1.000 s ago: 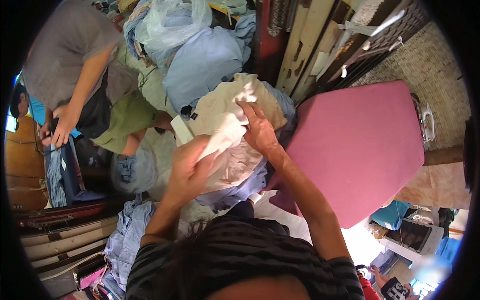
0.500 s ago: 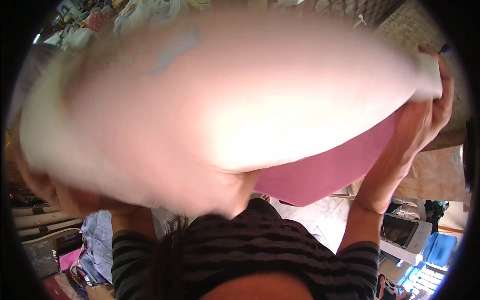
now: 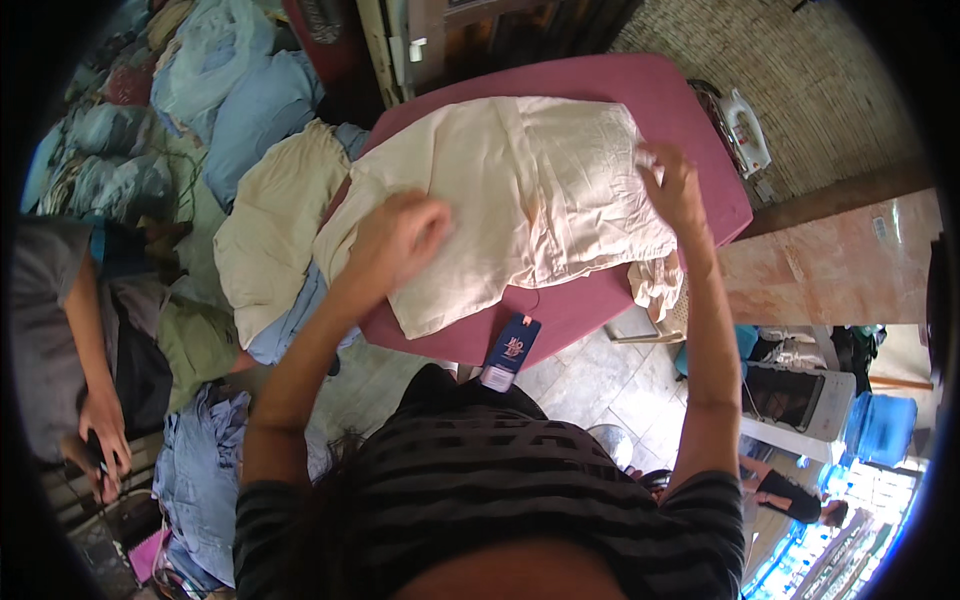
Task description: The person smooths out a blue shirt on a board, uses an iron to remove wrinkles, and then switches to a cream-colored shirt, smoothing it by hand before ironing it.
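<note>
A cream garment [image 3: 470, 190] lies spread and lightly creased over a padded board with a maroon cover [image 3: 690, 120]. From its near edge a dark blue tag [image 3: 510, 350] hangs on a string. My left hand [image 3: 400, 240] is over the garment's left part, blurred and with fingers curled; whether it touches the cloth is unclear. At the garment's right edge, my right hand [image 3: 678, 190] has bent fingers, with a bit of pale cloth seemingly at the tips. Part of the cloth droops off the board's near right side.
An iron [image 3: 745, 132] stands at the board's right end. To the left are another cream cloth [image 3: 280, 215], blue clothes [image 3: 205, 470] and several bagged bundles [image 3: 215, 50]. Another person's hand [image 3: 105, 430] holds a small dark object at far left. A white appliance [image 3: 800, 405] stands at right.
The cream garment, raised and blurred between both hands before, now lies on the maroon board. My hands have come lower and closer together. The tag, iron and person at left have come into view.
</note>
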### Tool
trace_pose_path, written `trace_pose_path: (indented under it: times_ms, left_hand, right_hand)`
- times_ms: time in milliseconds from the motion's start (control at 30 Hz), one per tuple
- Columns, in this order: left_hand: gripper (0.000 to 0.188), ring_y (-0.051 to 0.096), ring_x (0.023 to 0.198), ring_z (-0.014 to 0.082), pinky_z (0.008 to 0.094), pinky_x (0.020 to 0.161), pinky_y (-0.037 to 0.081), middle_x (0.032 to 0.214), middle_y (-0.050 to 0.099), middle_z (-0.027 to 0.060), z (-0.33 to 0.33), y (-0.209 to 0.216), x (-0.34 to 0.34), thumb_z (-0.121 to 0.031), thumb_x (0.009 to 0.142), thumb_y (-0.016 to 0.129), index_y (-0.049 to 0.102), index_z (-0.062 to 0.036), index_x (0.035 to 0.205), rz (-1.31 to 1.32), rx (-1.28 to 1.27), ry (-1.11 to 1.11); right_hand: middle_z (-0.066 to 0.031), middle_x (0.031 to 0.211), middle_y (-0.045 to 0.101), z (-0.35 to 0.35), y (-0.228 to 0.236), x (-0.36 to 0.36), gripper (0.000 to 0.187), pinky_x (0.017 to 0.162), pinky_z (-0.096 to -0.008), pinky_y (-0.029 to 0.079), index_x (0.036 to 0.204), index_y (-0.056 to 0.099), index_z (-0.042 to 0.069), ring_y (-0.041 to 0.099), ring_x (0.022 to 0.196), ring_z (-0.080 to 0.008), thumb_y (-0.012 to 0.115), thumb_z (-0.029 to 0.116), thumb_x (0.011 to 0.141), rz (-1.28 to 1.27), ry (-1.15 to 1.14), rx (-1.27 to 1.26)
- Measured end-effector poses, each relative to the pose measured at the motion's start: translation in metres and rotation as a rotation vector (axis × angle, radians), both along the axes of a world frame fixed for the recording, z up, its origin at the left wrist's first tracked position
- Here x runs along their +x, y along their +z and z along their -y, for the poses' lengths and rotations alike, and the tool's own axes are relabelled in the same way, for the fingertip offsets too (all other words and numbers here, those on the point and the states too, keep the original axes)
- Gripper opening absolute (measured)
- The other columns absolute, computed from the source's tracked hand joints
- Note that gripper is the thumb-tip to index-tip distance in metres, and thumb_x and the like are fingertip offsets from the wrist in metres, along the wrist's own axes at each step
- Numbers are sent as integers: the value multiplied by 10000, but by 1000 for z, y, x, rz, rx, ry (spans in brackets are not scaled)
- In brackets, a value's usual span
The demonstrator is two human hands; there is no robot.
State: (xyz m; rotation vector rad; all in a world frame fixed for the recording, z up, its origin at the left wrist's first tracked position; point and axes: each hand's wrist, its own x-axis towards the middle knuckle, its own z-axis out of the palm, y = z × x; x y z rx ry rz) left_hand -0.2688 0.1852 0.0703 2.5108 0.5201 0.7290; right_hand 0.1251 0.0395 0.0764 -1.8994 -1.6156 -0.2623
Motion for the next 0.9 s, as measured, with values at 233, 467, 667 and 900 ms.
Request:
trace_pose_path:
  times_ms: [233, 467, 667, 900]
  left_hand:
    - [345, 560, 1092, 351, 471, 916, 452, 1067, 601, 100, 60, -63, -45, -239, 727, 823, 679, -80, 998, 19, -15, -45]
    - [234, 575, 1164, 361, 449, 967, 453, 1093, 578, 107, 74, -86, -55, -50, 714, 802, 684, -62, 916, 55, 26, 30]
    - [304, 541, 1228, 358, 470, 979, 448, 1109, 584, 102, 90, -61, -44, -78, 680, 826, 692, -74, 953, -48, -81, 111]
    - [259, 532, 1246, 377, 482, 989, 446, 1152, 606, 107, 123, -78, -48, -37, 769, 738, 688, -54, 1022, -159, 175, 407]
  right_hand:
    - [-136, 1069, 685, 113, -69, -10, 283, 763, -365, 545, 1112, 683, 33, 679, 884, -260, 619, -19, 841, -394, -229, -84]
    - [-101, 1174, 674, 138, -74, 6, 385, 894, -378, 536, 1158, 678, 44, 658, 1068, -266, 568, -67, 806, -340, -191, -92]
    - [-120, 1072, 701, 137, -73, 55, 247, 885, -332, 515, 1121, 674, 7, 664, 1021, -242, 597, -24, 888, -299, -45, -235]
    - [-35, 875, 657, 90, -47, 117, 176, 686, -297, 485, 1140, 656, 61, 586, 768, -139, 546, 126, 1020, -791, 192, -208]
